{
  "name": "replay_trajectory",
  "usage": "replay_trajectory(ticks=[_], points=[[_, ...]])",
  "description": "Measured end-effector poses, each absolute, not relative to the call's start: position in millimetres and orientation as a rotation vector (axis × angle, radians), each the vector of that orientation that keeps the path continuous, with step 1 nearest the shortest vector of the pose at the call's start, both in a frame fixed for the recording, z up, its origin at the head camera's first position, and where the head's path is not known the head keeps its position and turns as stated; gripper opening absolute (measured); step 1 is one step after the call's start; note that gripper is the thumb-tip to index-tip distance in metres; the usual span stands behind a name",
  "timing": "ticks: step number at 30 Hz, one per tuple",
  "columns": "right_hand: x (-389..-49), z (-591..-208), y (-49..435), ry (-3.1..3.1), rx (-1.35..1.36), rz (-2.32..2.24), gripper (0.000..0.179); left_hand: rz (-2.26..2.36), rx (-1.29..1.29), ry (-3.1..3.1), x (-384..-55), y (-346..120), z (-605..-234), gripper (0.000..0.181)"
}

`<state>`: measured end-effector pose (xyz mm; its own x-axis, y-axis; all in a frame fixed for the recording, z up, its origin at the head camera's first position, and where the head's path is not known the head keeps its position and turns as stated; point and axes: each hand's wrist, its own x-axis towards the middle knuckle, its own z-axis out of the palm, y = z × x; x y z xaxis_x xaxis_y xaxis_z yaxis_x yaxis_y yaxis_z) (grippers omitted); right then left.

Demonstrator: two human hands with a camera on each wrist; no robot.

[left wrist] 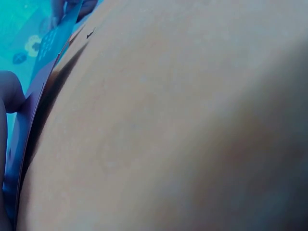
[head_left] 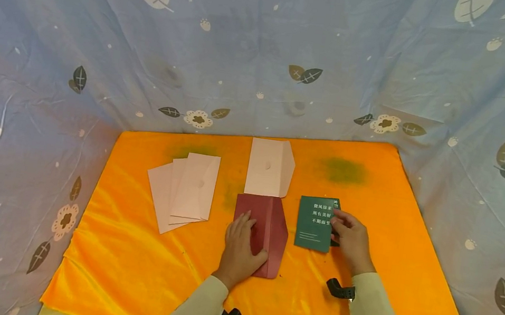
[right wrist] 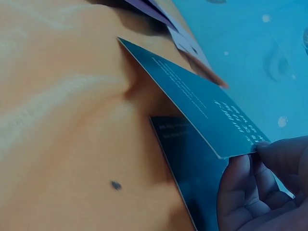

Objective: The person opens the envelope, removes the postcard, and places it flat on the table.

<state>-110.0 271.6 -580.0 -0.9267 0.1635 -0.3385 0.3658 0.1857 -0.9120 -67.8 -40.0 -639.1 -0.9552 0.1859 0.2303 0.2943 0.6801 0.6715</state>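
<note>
A dark red envelope (head_left: 260,217) lies with its pointed flap spread to the right. On it rests my left hand (head_left: 240,249), fingers extended over the body and thumb near the flap's fold. To the right, my right hand (head_left: 353,240) pinches a green card (head_left: 312,232) with white printed characters by its right edge. In the right wrist view that card (right wrist: 187,101) is raised and tilted, thumb on top and fingers beneath. Under it, a second dark green card (right wrist: 185,159) lies on the cloth, mostly hidden from the head view.
A pale pink envelope (head_left: 264,167) with its flap out lies just beyond the red one. Several pale pink envelopes (head_left: 196,187) overlap in a fan at the left. The orange cloth (head_left: 406,263) covers the table, with blue patterned curtains (head_left: 257,46) around three sides.
</note>
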Motion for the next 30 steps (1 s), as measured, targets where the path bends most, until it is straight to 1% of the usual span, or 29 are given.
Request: replay_trajectory(ticks=[12, 30], points=[[-118, -581, 284, 2.378, 0.523, -1.729, 0.045, -1.119, -0.397, -2.752, -69, -40, -638, 0.081], [-120, -585, 287, 2.505, 0.51, -1.673, 0.043, -1.137, -0.401, -2.759, -68, -41, -636, 0.081]])
